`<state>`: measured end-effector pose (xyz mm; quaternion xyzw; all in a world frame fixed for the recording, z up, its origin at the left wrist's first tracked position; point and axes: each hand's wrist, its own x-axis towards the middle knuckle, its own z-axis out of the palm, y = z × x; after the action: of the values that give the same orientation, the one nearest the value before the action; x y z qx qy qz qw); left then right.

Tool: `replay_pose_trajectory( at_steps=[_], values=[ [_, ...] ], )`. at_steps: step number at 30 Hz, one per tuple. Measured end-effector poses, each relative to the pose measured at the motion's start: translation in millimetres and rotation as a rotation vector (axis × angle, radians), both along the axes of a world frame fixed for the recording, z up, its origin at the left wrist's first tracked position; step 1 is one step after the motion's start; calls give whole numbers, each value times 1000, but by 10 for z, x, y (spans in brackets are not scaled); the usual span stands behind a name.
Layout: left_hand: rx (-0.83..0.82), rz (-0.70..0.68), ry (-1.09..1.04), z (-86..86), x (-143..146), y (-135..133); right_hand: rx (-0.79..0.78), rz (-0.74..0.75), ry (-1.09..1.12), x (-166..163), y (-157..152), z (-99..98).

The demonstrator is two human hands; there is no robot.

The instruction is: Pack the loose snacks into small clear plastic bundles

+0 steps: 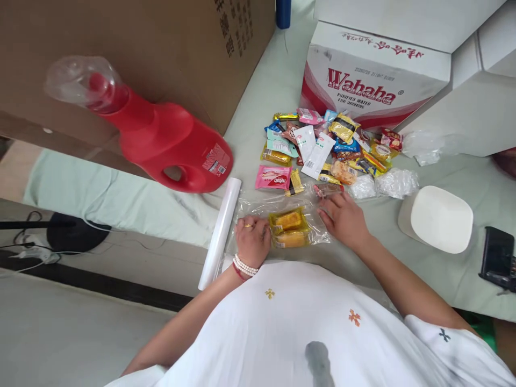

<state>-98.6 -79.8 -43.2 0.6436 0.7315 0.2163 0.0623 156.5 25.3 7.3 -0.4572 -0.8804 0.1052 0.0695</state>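
The left hand point(253, 241) lay with fingers curled on the clear film point(317, 234), just beside two yellow packets point(289, 228) that rested on it; whether it pinched the film could not be told. The right hand point(342, 219) was partly open, its fingertips at a small red-ended packet point(328, 190), either gripping or merely touching it. Thin film like this seemed likely to crease or cling to itself if dragged, shifting the yellow packets. The film roll point(220, 234), near the left wrist, could have rolled if nudged, and a brush of the right fingers might have spread the heaped snacks point(318, 153). The fingers partly covered the red-ended packet; lower snacks in the heap were buried, the contents of the crumpled clear bundles point(397, 184) were indistinct, and the frame's right edge cut off the black device point(497, 258).
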Motion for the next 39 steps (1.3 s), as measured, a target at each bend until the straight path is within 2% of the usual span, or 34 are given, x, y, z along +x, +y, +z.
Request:
replay_pose_trajectory(
  at_steps=[2, 4, 7, 9, 13, 17, 21, 25, 31, 36, 39],
  values=[
    [38, 33, 41, -20, -12, -17, 32, 72, 47, -184, 156, 112],
    [75, 68, 51, -46, -33, -31, 10, 144, 26, -420, 298, 139],
    [110, 125, 15, -83, -67, -29, -59, 178, -81, -730, 447, 68],
    [109, 139, -27, -101, -87, -16, -140, 198, -113, -826, 509, 18],
    [83, 124, -95, -127, -120, 14, -263, 313, 55, -744, 526, 38],
    [23, 127, -173, -135, -142, 52, -189, 518, 245, -540, 321, 134],
    [-73, 127, -294, -127, -151, 89, -140, 633, 235, -396, -17, 113],
    [-126, 127, -314, -125, -161, 99, -164, 607, 216, -321, -273, -44],
    [-184, 51, -226, -131, -137, 124, -264, 454, 313, -337, -454, -210],
    [-89, 20, -312, -113, -189, 116, -331, 384, 321, -364, -498, -243],
    [37, -152, -453, -12, -333, 83, -404, 300, 329, -354, -469, -239]
  ],
)
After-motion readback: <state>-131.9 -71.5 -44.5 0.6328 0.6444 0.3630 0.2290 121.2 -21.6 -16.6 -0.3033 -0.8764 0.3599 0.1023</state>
